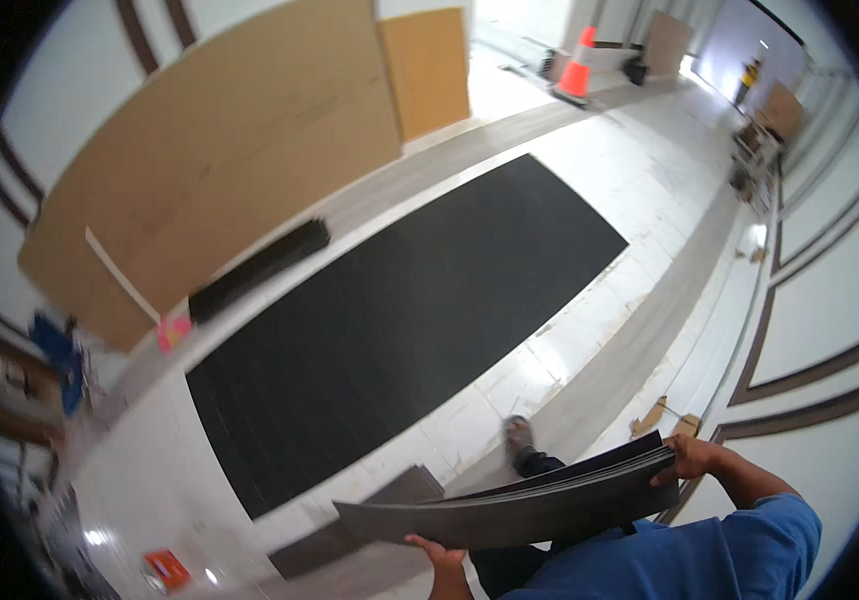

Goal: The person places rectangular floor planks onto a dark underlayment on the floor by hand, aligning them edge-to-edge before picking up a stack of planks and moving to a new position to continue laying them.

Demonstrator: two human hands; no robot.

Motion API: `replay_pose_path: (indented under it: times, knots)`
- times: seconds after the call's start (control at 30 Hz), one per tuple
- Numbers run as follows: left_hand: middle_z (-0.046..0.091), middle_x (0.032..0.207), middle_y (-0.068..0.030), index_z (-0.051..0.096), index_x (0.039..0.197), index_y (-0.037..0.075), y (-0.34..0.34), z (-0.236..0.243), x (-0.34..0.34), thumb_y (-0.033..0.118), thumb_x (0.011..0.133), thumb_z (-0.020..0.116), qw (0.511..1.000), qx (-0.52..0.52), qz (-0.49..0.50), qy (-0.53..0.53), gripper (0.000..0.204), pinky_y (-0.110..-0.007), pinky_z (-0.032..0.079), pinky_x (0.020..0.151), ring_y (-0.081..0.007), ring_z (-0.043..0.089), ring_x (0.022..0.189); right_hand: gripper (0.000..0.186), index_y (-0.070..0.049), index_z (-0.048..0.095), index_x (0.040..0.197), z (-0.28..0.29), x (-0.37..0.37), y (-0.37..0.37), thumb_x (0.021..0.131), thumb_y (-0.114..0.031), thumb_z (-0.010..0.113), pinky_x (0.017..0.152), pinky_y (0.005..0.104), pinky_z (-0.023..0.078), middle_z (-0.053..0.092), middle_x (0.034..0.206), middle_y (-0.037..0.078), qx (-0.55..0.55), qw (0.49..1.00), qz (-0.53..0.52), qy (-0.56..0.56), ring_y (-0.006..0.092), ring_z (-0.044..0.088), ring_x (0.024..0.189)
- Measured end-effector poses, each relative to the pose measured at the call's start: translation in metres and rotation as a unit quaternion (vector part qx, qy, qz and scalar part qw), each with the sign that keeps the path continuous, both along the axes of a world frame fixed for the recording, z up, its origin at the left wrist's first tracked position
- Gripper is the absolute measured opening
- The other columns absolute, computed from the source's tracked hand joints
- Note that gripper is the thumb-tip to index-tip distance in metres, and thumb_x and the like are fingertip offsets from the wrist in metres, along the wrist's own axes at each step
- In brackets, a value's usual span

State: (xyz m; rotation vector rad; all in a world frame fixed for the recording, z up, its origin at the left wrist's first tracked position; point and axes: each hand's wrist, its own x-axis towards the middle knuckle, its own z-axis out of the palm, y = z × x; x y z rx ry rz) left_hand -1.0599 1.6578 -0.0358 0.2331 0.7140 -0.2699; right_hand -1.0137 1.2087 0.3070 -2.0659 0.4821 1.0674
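Note:
I carry a stack of long, thin dark grey floor planks across the front of my body. My right hand wraps round the stack's right end, fingers on its face. Lower down at the left, my left hand grips the bottom edge, some fingers hidden behind it. The planks bow slightly, and several layers show along the top edge. Beneath the stack's left end, more dark grey planks lie on the floor. Ahead stretches a large black rectangle of laid flooring. One foot in a sandal shows beside it.
Another pile of dark planks lies along the far side, before big brown boards against the wall. An orange cone stands farther off, and a person in yellow is in the distance. Cardboard scraps lie near the right wall.

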Motion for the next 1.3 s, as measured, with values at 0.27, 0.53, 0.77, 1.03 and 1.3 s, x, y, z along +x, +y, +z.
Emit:
replay_pose_path:
  times: [0.27,0.53,0.77,1.03,1.3]
  knots:
    - [0.034,0.144,-0.0089,0.032,0.142,0.016,-0.125,0.112,0.091,0.086,0.069,0.035,0.985,0.119,-0.117,-0.035,0.102,-0.055,0.028,0.104,-0.0346,0.035,0.127,0.058,0.000,0.062,0.073,-0.037,-0.043,-0.113,0.089,-0.055,0.052,0.061,0.0338,0.043,0.055,0.065,0.001,-0.011,0.888,-0.432,-0.160,0.0126,0.049,0.062]
    - [0.035,0.144,-0.0091,0.033,0.141,0.016,-0.358,0.147,0.205,0.087,0.068,0.035,0.967,0.113,-0.218,-0.065,0.102,-0.055,0.028,0.104,-0.0346,0.035,0.127,0.063,0.002,0.055,0.062,-0.075,-0.052,-0.283,0.087,-0.056,0.053,0.052,0.0346,0.037,0.044,0.052,0.005,-0.076,0.784,-0.533,-0.308,0.0116,0.041,0.055]
    - [0.036,0.144,-0.0093,0.034,0.141,0.016,-0.466,0.141,0.253,0.087,0.068,0.036,0.965,0.064,-0.245,-0.064,0.102,-0.055,0.028,0.104,-0.0346,0.035,0.127,0.062,0.001,0.045,0.056,-0.057,-0.034,-0.393,0.089,-0.051,0.055,0.050,0.0319,0.032,0.037,0.052,0.001,-0.097,0.716,-0.599,-0.344,0.0103,0.036,0.055]
    - [0.035,0.144,-0.0102,0.034,0.141,0.015,-0.581,0.145,0.333,0.087,0.067,0.036,0.973,0.098,-0.210,0.004,0.103,-0.056,0.027,0.105,-0.0350,0.035,0.128,0.053,-0.005,0.033,0.058,-0.037,0.015,-0.511,0.095,-0.039,0.050,0.049,0.0310,0.024,0.032,0.055,-0.004,-0.174,0.674,-0.564,-0.444,0.0083,0.027,0.056]
    - [0.029,0.147,-0.0108,0.033,0.141,0.012,-0.761,0.185,0.448,0.088,0.067,0.035,0.952,0.057,-0.298,0.040,0.106,-0.056,0.020,0.108,-0.0341,0.026,0.135,0.053,-0.001,0.055,0.069,-0.027,0.058,-0.615,0.096,-0.046,0.045,0.057,0.0283,0.039,0.052,0.066,0.003,-0.150,0.555,-0.694,-0.433,0.0118,0.044,0.064]
